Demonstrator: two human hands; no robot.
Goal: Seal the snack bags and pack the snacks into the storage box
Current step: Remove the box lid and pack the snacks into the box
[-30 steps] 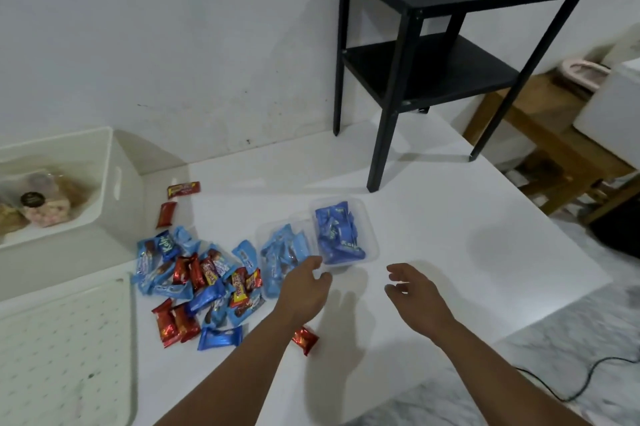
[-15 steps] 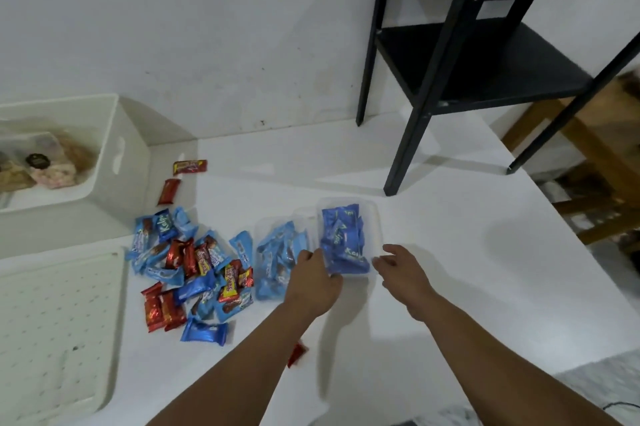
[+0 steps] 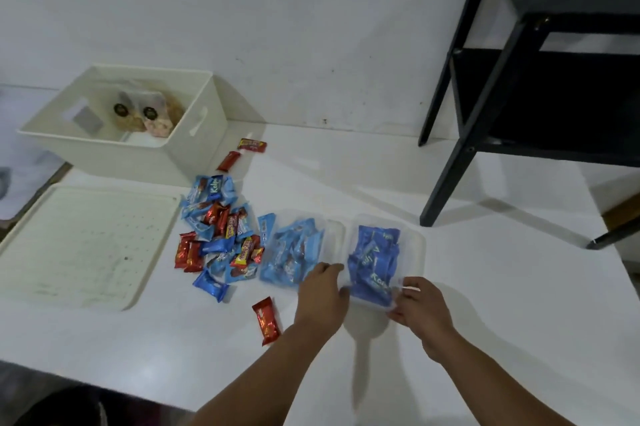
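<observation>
Bag (image 3: 375, 263), clear plastic, full of dark-blue wrapped snacks, lies flat on the white bench (image 3: 485, 287) just in front of the person, its mouth toward them. Left hand (image 3: 322, 290) has its grip pinched on the near-left corner of the mouth; right hand (image 3: 417, 304) pinches the near-right corner, fingers curled round the film. Judgement: thin film, soft and slippery, light overall though the sweets will shift and bunch when lifted; best held by the two mouth corners so the seal strip pulls taut, then pressed along from one side. Once sealed, carry it from beneath, since the film could slip.

Second bag (image 3: 298, 252) of paler blue snacks touches it on the left, mouth apparently unsealed, hard to tell. Left of that, a loose heap (image 3: 221, 238) of red and blue wrapped snacks; one red snack (image 3: 266, 321) lies apart, near the left wrist.

Box (image 3: 128, 121), white with handle slots, stands at the far left by the wall and already holds a few packs. Its lid (image 3: 86, 245) lies flat in front of it. Black side table (image 3: 536, 86) stands on the bench at right. White wall behind, scuffed.
</observation>
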